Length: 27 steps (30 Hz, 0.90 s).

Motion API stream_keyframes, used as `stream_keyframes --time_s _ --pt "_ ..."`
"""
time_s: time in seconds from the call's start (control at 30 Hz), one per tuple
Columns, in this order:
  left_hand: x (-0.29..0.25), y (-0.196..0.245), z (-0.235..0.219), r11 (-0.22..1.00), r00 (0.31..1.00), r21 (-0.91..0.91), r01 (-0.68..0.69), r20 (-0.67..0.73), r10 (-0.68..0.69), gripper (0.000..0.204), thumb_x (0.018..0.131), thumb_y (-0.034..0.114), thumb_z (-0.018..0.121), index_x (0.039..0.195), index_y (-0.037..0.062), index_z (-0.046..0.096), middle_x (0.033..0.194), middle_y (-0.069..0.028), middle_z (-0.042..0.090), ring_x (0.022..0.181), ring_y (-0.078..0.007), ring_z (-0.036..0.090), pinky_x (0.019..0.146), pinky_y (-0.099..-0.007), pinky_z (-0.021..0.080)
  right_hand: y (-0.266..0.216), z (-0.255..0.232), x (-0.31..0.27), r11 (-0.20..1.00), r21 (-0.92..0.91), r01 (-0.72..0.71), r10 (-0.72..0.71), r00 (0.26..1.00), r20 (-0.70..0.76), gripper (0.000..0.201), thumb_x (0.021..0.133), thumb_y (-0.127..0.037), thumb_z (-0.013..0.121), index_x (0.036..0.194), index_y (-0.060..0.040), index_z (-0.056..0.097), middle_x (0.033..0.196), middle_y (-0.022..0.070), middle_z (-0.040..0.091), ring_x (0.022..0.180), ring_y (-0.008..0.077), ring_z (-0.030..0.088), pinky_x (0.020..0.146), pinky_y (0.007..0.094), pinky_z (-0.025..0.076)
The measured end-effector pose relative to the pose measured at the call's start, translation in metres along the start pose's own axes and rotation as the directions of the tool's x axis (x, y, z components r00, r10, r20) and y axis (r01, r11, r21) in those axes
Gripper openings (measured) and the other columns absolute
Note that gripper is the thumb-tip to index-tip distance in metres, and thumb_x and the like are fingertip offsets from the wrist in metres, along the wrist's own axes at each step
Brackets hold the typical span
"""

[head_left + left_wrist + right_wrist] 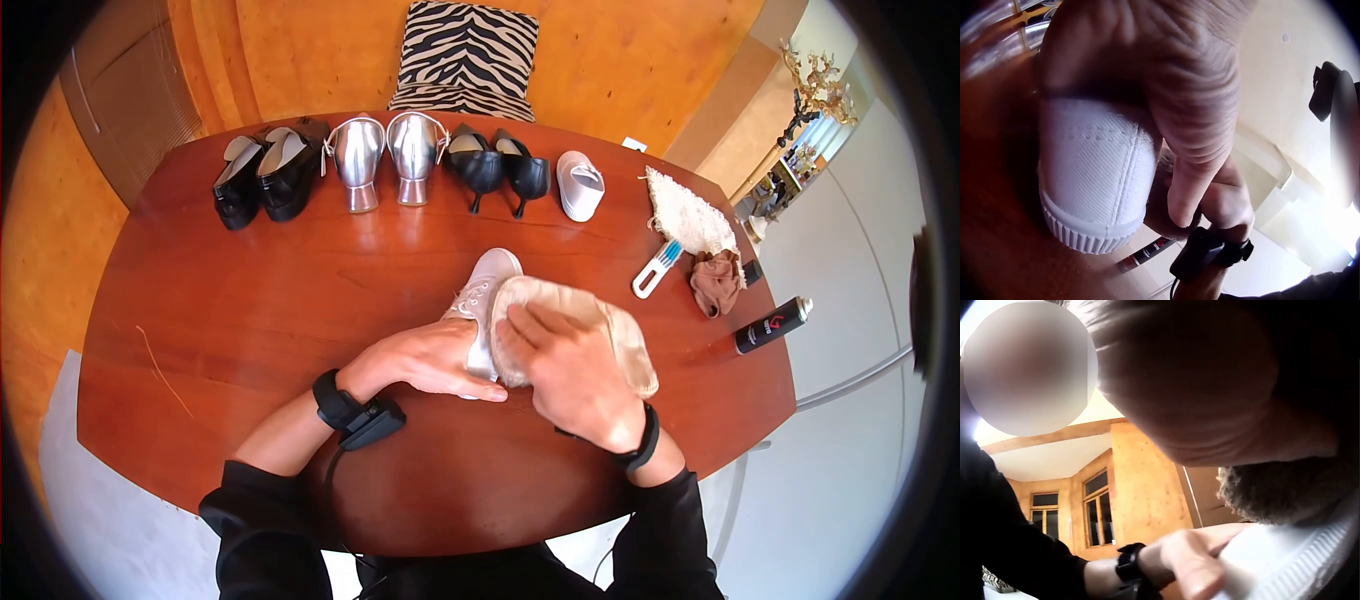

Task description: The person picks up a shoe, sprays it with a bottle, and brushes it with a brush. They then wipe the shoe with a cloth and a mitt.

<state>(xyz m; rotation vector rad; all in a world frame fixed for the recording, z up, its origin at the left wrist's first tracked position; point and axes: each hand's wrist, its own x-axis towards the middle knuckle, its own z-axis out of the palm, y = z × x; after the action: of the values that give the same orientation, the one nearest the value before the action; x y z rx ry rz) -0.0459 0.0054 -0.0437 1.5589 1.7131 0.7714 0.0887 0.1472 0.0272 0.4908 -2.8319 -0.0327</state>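
"Reddish counter point(250, 290) filled mid-frame; what could have gone wrong?"

"The pale sneaker point(497, 268), at frame centre, might have twisted loose if rubbed too hard. The left hand point(430, 358) was in its opening; I couldn't tell how those fingers gripped."

"And the right hand point(583, 375)?"

"Its fingers gripped a fleece-edged pad point(630, 348) at the sneaker's side, which could have snagged the laces point(473, 300)."

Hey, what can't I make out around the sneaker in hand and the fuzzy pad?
- Opening of the sneaker: head view, mostly covered by the left hand.
- Fuzzy pad, underside: head view, faces away.
- Sneaker's lower part: right wrist view, cut off by the bottom edge.
- Black can's finest print: head view, too small.
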Motion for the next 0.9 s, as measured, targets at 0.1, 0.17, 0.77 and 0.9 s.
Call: stream_keyframes --time_s 0.1,0.17,0.77,0.9 --pt "-0.001 0.003 -0.002 0.999 0.999 -0.021 -0.040 -0.020 0.039 0.044 0.079 0.038 0.068 0.095 -0.0009 0.056 0.086 -0.0134 0.060 0.081 -0.0289 0.056 0.077 -0.0374 0.044 -0.004 -0.001 0.000 1.000 -0.009 0.029 -0.029 1.000 -0.012 0.036 0.061 -0.001 0.059 0.096 0.0059 0.056 0.102 0.0144 0.056 0.098 0.0258 0.055 0.080 0.0337 0.049" --pt "-0.003 0.006 -0.004 0.997 1.000 -0.071 -0.007 -0.001 0.007 0.043 0.077 0.038 0.070 0.089 -0.0009 0.056 0.079 -0.0122 0.059 0.074 -0.0267 0.055 0.071 -0.0369 0.044 0.000 0.000 0.007 0.998 0.045 -0.038 0.038 0.999 -0.007 0.039 0.061 0.000 0.058 0.100 0.0063 0.056 0.106 0.0151 0.057 0.098 0.0265 0.055 0.082 0.0332 0.049" --pt "-0.015 0.008 -0.008 0.805 0.996 -0.593 -0.009 -0.079 -0.048 0.081 0.092 0.063 0.019 0.135 -0.0048 0.030 0.127 -0.0121 0.045 0.114 -0.0182 0.043 0.098 -0.0318 0.037 -0.021 0.006 0.004 0.994 -0.111 0.018 -0.021 1.000 -0.020 0.040 0.071 -0.008 0.054 0.107 0.0091 0.057 0.114 0.0227 0.056 0.107 0.0343 0.053 0.091 0.0371 0.045" --pt "-0.017 0.011 -0.012 0.832 0.991 -0.554 -0.033 -0.128 -0.046 0.084 0.089 0.064 0.009 0.143 0.0000 0.019 0.142 -0.0127 0.031 0.130 -0.0196 0.029 0.109 -0.0329 0.024 -0.038 0.004 -0.003 0.991 -0.120 0.066 -0.069 0.997 -0.020 0.040 0.072 -0.009 0.055 0.107 0.0092 0.058 0.111 0.0238 0.058 0.104 0.0349 0.056 0.090 0.0376 0.046"
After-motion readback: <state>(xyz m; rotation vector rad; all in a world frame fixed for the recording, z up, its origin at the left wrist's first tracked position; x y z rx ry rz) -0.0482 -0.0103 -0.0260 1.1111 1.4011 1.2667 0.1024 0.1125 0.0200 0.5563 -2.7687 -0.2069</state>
